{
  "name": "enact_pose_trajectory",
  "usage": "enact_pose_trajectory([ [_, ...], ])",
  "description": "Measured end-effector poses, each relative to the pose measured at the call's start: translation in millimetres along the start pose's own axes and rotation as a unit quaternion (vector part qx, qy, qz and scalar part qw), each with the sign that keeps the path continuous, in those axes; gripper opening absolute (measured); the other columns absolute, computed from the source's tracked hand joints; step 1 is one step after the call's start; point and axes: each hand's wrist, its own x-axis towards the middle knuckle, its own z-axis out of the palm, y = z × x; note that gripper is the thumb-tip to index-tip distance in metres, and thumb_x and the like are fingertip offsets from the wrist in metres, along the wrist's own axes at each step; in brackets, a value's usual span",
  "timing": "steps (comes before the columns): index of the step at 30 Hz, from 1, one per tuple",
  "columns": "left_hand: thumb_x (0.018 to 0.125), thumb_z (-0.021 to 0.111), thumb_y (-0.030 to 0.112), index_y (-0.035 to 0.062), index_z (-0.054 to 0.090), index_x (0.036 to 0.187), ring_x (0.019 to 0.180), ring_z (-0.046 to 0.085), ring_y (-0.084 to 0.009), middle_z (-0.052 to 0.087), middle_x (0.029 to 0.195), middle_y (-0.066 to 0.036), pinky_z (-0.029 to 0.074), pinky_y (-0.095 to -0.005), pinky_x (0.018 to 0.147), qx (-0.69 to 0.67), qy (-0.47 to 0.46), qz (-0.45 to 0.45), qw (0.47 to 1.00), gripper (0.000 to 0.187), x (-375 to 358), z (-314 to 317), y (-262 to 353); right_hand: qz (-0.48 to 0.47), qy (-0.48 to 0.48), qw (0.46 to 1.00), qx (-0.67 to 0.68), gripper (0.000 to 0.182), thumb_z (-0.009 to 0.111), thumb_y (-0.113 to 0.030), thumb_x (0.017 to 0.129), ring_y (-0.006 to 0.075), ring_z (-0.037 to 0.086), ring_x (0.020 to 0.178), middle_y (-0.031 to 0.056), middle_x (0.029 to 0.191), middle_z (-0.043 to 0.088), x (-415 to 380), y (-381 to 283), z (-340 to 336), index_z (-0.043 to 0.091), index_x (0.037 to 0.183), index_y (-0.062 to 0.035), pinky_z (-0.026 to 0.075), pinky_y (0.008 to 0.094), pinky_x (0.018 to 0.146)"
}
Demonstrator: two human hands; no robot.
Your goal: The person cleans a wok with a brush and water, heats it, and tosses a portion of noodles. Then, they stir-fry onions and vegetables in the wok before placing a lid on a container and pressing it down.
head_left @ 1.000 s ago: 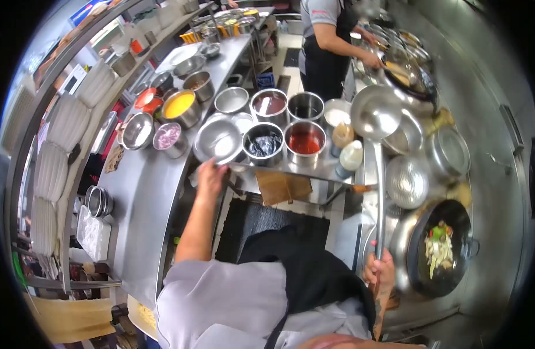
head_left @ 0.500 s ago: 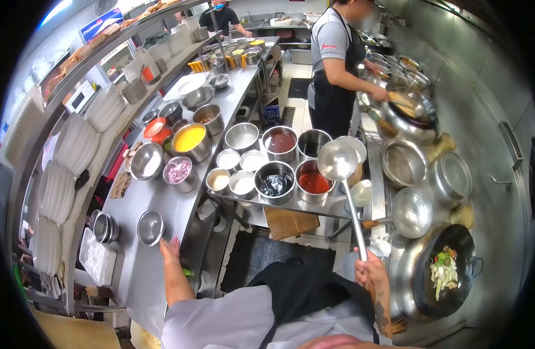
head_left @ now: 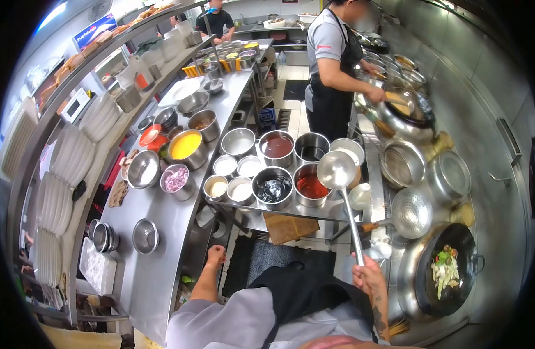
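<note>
My right hand [head_left: 369, 276] grips the long handle of a metal ladle [head_left: 336, 170], whose bowl is raised above the sauce pots. Beneath the ladle's bowl is a pot of red sauce [head_left: 312, 185], and a pot of dark liquid [head_left: 273, 187] is to its left. My left hand [head_left: 217, 255] is closed in a loose fist beside the steel counter's edge, with nothing visible in it. A small steel bowl [head_left: 146, 236] rests on that counter, apart from my left hand. At the right, a black wok [head_left: 464, 276] holds chopped vegetables [head_left: 447, 269].
A perforated skimmer [head_left: 412, 214] lies left of the wok. Pots of yellow liquid [head_left: 186, 145] and chopped onion [head_left: 175, 178] stand on the left counter [head_left: 140, 291]. Stacked plates [head_left: 55, 200] fill the shelf. A co-worker [head_left: 331, 70] works at another wok farther along.
My left hand has moved right, away from the small steel bowl, and its fingers have closed. The bowl stays on the counter. My right hand still holds the ladle in nearly the same place.
</note>
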Motion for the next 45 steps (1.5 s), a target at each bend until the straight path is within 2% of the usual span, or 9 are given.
enact_pose_trajectory([
  [4, 0.084, 0.06, 0.012, 0.0062, 0.057, 0.087, 0.048, 0.054, -0.0142, 0.054, 0.065, -0.002, 0.049, -0.0307, 0.043, 0.081, 0.004, -0.029, 0.996, 0.007, -2, 4, -24, 0.004, -0.009, 1.0, 0.001, 0.044, 0.052, 0.001, 0.086, 0.0138, 0.046, 0.043, 0.0051, 0.068, 0.047, -1, -1, 1, 0.045, 0.129, -0.0067, 0.037, 0.0273, 0.041],
  [11, 0.085, 0.058, 0.015, 0.0094, 0.057, 0.095, 0.055, 0.057, -0.0155, 0.057, 0.069, -0.004, 0.053, -0.0338, 0.048, 0.173, -0.042, -0.105, 0.978, 0.011, -6, -3, -55, 0.02, -0.01, 1.0, -0.02, 0.044, 0.052, 0.002, 0.085, 0.0144, 0.046, 0.043, 0.0057, 0.068, 0.047, 7, 2, -4, 0.044, 0.128, -0.0065, 0.038, 0.0279, 0.041],
  [15, 0.085, 0.059, 0.015, 0.0084, 0.057, 0.093, 0.055, 0.057, -0.0159, 0.057, 0.071, -0.004, 0.053, -0.0336, 0.049, 0.186, -0.052, -0.092, 0.977, 0.011, -3, 0, -64, 0.02, 0.036, 0.998, -0.038, 0.045, 0.054, 0.002, 0.084, 0.0136, 0.046, 0.04, 0.0063, 0.063, 0.049, 9, -1, 8, 0.044, 0.128, -0.0028, 0.038, 0.0274, 0.037],
  [21, 0.082, 0.059, 0.012, 0.0084, 0.057, 0.091, 0.056, 0.059, -0.0161, 0.058, 0.071, -0.004, 0.053, -0.033, 0.049, 0.172, -0.076, -0.095, 0.978, 0.01, 6, 9, -61, 0.018, 0.043, 0.998, -0.04, 0.043, 0.052, 0.003, 0.084, 0.0131, 0.047, 0.039, 0.0058, 0.064, 0.05, 15, -3, 13, 0.044, 0.126, -0.0015, 0.037, 0.0271, 0.035],
  [30, 0.083, 0.058, 0.013, 0.0105, 0.055, 0.087, 0.053, 0.058, -0.015, 0.058, 0.069, -0.002, 0.049, -0.0307, 0.045, 0.157, -0.108, -0.118, 0.975, 0.006, 0, 19, -65, 0.015, 0.07, 0.993, -0.089, 0.042, 0.051, 0.004, 0.083, 0.013, 0.048, 0.039, 0.0049, 0.064, 0.05, 21, -6, 20, 0.045, 0.125, -0.002, 0.037, 0.0262, 0.035],
  [31, 0.083, 0.058, 0.013, 0.0107, 0.055, 0.088, 0.052, 0.057, -0.0148, 0.058, 0.069, -0.002, 0.049, -0.0303, 0.044, 0.15, -0.112, -0.123, 0.974, 0.005, -2, 19, -62, 0.012, 0.076, 0.994, -0.079, 0.039, 0.051, 0.004, 0.083, 0.0113, 0.047, 0.039, 0.0035, 0.064, 0.05, 20, -6, 22, 0.047, 0.121, -0.0024, 0.036, 0.0248, 0.034],
  [34, 0.085, 0.057, 0.012, 0.0111, 0.054, 0.09, 0.051, 0.056, -0.0144, 0.057, 0.069, -0.002, 0.047, -0.0298, 0.043, 0.176, -0.127, -0.122, 0.968, 0.006, 3, 31, -59, 0.021, 0.088, 0.988, -0.126, 0.041, 0.051, 0.002, 0.084, 0.0105, 0.047, 0.038, 0.0021, 0.066, 0.05, 21, -10, 27, 0.046, 0.125, -0.0059, 0.036, 0.0239, 0.032],
  [36, 0.085, 0.058, 0.012, 0.0115, 0.054, 0.09, 0.051, 0.056, -0.0144, 0.057, 0.069, -0.002, 0.047, -0.0303, 0.044, 0.157, -0.139, -0.117, 0.971, 0.006, 1, 25, -64, 0.013, 0.1, 0.986, -0.132, 0.033, 0.051, 0.004, 0.083, 0.0088, 0.046, 0.038, 0.0006, 0.064, 0.051, 22, -14, 35, 0.05, 0.115, -0.004, 0.035, 0.0224, 0.034],
  [45, 0.087, 0.059, 0.016, 0.0122, 0.056, 0.093, 0.054, 0.057, -0.0139, 0.059, 0.072, -0.001, 0.049, -0.0309, 0.047, 0.181, -0.17, -0.13, 0.96, 0.008, 7, 48, -71, -0.018, 0.099, 0.959, -0.263, 0.04, 0.05, 0.001, 0.084, 0.0098, 0.048, 0.041, 0.0007, 0.066, 0.05, 40, -15, 28, 0.047, 0.124, 0.0001, 0.038, 0.024, 0.037],
])
